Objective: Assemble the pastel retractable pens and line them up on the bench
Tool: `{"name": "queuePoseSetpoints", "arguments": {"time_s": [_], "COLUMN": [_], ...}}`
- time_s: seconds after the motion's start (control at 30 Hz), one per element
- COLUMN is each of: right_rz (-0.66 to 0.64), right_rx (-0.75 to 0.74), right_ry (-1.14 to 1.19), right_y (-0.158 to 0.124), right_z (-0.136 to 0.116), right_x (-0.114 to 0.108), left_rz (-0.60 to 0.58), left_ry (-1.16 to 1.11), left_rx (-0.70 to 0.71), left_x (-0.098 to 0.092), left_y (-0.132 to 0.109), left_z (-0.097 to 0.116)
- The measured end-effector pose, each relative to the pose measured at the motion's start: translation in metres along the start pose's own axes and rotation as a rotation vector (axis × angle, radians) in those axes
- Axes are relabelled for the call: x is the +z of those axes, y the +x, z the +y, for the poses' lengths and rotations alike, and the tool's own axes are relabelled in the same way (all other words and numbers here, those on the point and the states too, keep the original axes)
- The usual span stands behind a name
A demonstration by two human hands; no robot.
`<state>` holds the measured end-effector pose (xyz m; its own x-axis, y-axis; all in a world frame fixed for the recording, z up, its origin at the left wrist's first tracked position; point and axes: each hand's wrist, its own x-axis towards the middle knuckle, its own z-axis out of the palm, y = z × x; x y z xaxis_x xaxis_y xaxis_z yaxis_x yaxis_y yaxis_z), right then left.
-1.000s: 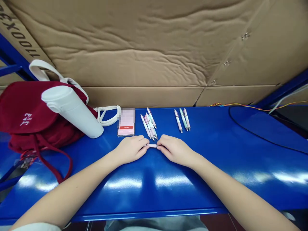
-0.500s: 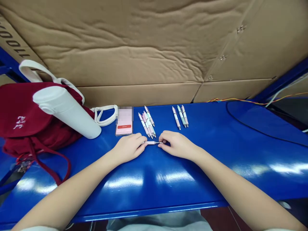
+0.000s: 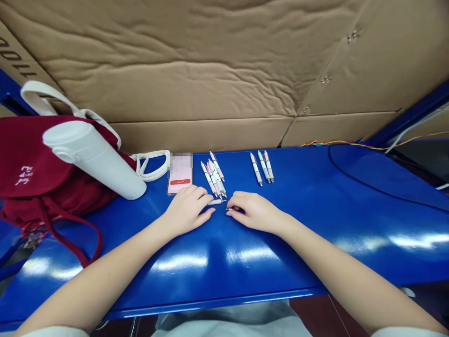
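I couldn't tell whether the left hand (image 3: 185, 210) was grasping the pink pen barrel (image 3: 214, 202) or merely touching it, nor whether the right hand (image 3: 254, 211) had closed on the slim metal tip (image 3: 228, 208) just beside it. The barrel sat between them, light, stiff and slick (I'd pinch it mid-length, never by that fragile tip). Loose pens (image 3: 213, 180) lay at twelve o'clock, a phone (image 3: 180, 178) at eleven, on the blue table (image 3: 315, 248).
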<state>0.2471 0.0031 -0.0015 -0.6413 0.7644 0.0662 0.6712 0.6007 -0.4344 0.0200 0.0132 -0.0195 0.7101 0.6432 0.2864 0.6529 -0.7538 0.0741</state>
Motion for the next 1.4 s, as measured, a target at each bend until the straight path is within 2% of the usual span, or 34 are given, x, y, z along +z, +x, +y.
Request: {"name": "queuePoseSetpoints", "arguments": {"time_s": [0.17, 0.27, 0.7, 0.93, 1.07, 1.13, 1.23, 1.4], "right_rz": [0.001, 0.001, -0.104, -0.013, 0.042, 0.072, 0.083, 0.038], "right_rx": [-0.075, -0.098, -0.004, -0.090, -0.105, -0.050, 0.046, 0.059], "right_ry": [0.051, 0.070, -0.042, -0.069, -0.081, -0.085, -0.126, -0.161], "right_y": [0.001, 0.001, -0.004, -0.003, -0.002, -0.001, 0.000, 0.001], "right_z": [-0.006, -0.007, -0.005, -0.012, -0.007, 0.000, 0.013, 0.022], "right_x": [0.009, 0.011, -0.005, 0.002, 0.002, -0.002, -0.006, -0.006], "left_rz": [0.079, 0.088, 0.112, 0.153, 0.160, 0.149, 0.070, -0.009], "left_ry": [-0.081, -0.106, -0.137, -0.146, -0.085, 0.000, 0.120, 0.152], "left_rx": [0.146, 0.175, 0.108, 0.137, 0.118, 0.034, -0.076, -0.022], "left_x": [0.002, 0.003, 0.005, 0.007, 0.004, 0.001, -0.002, -0.002], "left_y": [-0.001, -0.002, -0.002, -0.004, -0.002, -0.002, -0.001, -0.002], "left_z": [0.008, 0.013, 0.008, 0.009, 0.005, 0.000, -0.005, -0.005]}}
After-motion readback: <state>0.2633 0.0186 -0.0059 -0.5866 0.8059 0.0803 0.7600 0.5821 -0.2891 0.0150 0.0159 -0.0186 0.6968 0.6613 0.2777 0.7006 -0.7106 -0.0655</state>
